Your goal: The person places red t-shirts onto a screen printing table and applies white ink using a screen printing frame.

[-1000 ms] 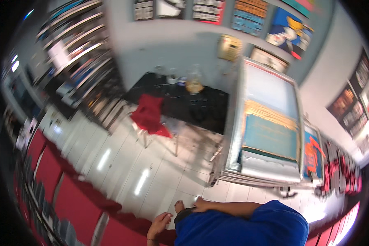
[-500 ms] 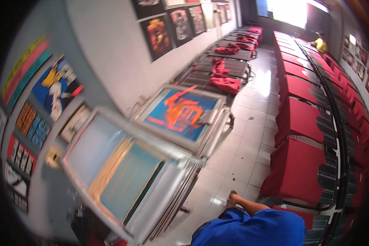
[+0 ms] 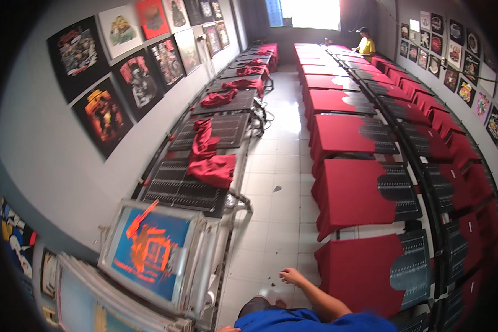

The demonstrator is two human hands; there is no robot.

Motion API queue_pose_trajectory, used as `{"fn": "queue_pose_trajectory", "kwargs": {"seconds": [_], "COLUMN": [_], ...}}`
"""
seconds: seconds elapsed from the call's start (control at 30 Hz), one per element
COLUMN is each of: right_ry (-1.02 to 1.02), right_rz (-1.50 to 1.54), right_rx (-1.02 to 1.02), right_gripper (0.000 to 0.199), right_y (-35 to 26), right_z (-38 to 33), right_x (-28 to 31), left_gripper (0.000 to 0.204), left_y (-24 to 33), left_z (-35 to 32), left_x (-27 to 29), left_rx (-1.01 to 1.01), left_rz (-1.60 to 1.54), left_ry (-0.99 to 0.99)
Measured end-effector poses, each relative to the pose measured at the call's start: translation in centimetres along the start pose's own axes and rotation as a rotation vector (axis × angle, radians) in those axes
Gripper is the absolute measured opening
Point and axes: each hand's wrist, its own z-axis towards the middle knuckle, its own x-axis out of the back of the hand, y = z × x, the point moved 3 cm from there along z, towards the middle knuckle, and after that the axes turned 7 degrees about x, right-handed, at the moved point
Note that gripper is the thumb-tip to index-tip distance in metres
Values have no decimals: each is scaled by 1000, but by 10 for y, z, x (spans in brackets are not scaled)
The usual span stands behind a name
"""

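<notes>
My right hand (image 3: pixel 291 276) hangs over the tiled floor in front of my blue shirt (image 3: pixel 310 322), its fingers loosely bent and nothing visible in it. The closest thing to it is a dark red shirt (image 3: pixel 359 271) spread on a black printing board (image 3: pixel 410 268) to the right, and the two are apart. Only a sliver of my left hand (image 3: pixel 228 329) shows at the lower edge; its fingers are hidden. To the left lies a framed printing screen (image 3: pixel 177 288) with a blue mesh and orange ink smears (image 3: pixel 149 246). Nearer, more stacked screens (image 3: pixel 72 293) are partly cut off.
A tiled aisle (image 3: pixel 271 221) runs between two long rows of boards. Bunched red shirts (image 3: pixel 213 169) lie on the left boards (image 3: pixel 177 185); spread ones cover the right row. Far off, a person in yellow (image 3: pixel 366 45) stands by the boards. Prints (image 3: pixel 102 116) hang on the walls.
My view has swung, showing more of the aisle and left wall. The blue-mesh screen now sits lower left. My right hand appears further left, and part of my left hand shows.
</notes>
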Motion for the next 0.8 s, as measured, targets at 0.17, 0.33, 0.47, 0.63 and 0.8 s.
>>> {"fn": "queue_pose_trajectory", "kwargs": {"seconds": [0.17, 0.33, 0.47, 0.63, 0.8], "right_ry": [-152, 26, 383, 1055, 1095], "right_rz": [-15, 110, 217, -66, 245], "right_rx": [171, 80, 95, 327, 144], "right_gripper": [40, 33, 28, 20, 19], "right_y": [-110, -146, -214, -278, -308], "right_z": [35, 76, 84, 133, 251], "right_x": [53, 191, 299, 411, 472], "left_gripper": [31, 32, 33, 31, 30], "left_y": [76, 155, 246, 346, 424], "left_z": [136, 299, 407, 548, 679], "left_x": [44, 96, 155, 220, 278], "left_rx": [64, 42, 13, 92, 151], "left_rz": [43, 169, 293, 545, 486], "left_ry": [-145, -360, -503, -622, -576]}}
